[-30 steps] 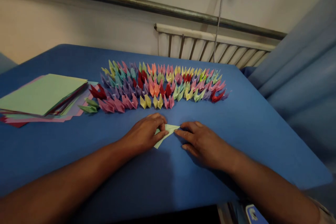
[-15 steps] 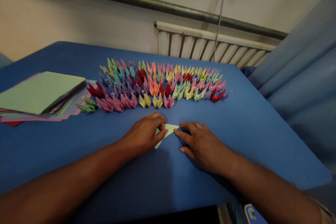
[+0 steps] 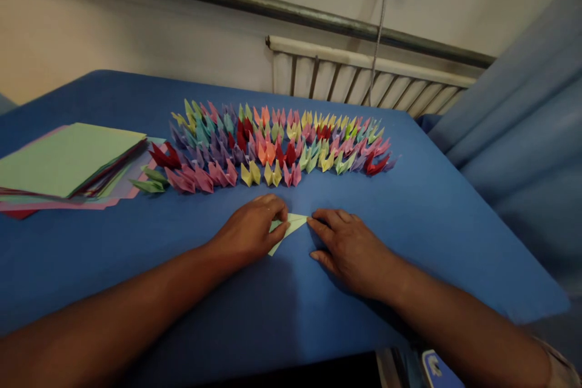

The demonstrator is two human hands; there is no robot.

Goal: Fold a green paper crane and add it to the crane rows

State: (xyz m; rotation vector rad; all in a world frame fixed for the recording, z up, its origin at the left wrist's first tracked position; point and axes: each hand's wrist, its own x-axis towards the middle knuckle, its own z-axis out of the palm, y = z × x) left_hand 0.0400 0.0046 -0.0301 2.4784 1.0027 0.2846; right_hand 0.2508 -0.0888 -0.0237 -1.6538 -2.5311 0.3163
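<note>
A small pale green folded paper (image 3: 291,228) lies flat on the blue table (image 3: 409,218) between my hands. My left hand (image 3: 252,230) is curled, its thumb and fingers pinching the paper's left part and pressing it down. My right hand (image 3: 348,245) rests flat beside it, its forefinger tip touching the paper's right tip. Part of the paper is hidden under my left fingers.
Rows of several small folded paper pieces in many colours (image 3: 277,142) stand behind my hands. A stack of coloured paper sheets (image 3: 68,163) lies at the left. A radiator (image 3: 364,82) and a wall pipe run behind the table; blue fabric (image 3: 522,121) hangs at the right.
My right forefinger has slid a little to the right along the paper, toward its tip. My left hand has stayed pinched on the paper.
</note>
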